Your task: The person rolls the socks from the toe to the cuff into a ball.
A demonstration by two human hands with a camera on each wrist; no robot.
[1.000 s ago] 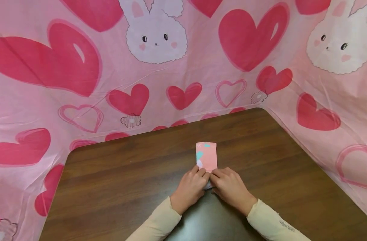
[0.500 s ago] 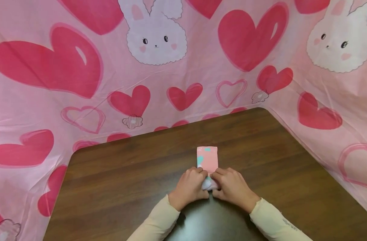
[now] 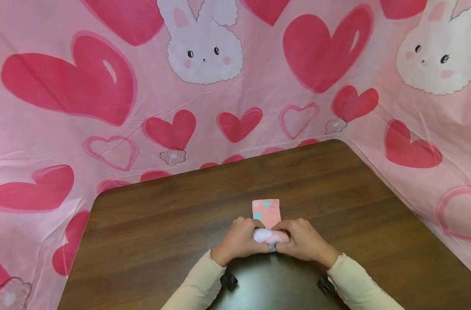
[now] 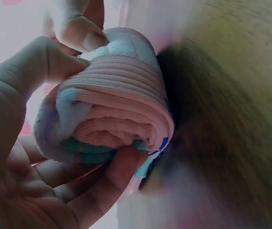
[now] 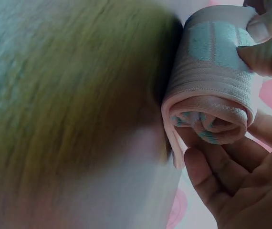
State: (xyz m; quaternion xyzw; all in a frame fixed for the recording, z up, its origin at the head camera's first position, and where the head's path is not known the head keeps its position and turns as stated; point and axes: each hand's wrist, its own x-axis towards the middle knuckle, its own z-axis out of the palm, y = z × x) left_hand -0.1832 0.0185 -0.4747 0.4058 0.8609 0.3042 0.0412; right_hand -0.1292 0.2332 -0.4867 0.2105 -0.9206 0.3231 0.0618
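A pink knitted sock [image 3: 266, 211] with turquoise and white patches lies partly flat on the brown table, its near part rolled into a thick coil. My left hand [image 3: 240, 239] grips the left end of the roll, thumb on the near side and fingers over the far side. At the other end my right hand [image 3: 306, 239] holds it the same way. The left wrist view shows the rolled sock [image 4: 121, 78] end-on, with spiral layers and ribbing. In the right wrist view, a loose edge of the rolled sock [image 5: 212, 71] hangs beside the coil.
The wooden table [image 3: 173, 219] has rounded far corners. A pink cloth [image 3: 204, 99] with hearts and rabbits hangs behind it and along both sides. Small black wrist devices [image 3: 229, 280] show under the sleeves.
The sock's flat part has grown shorter and slid nearer, while the roll between my hands has become thicker. My thumbs have come to the near side of the roll.
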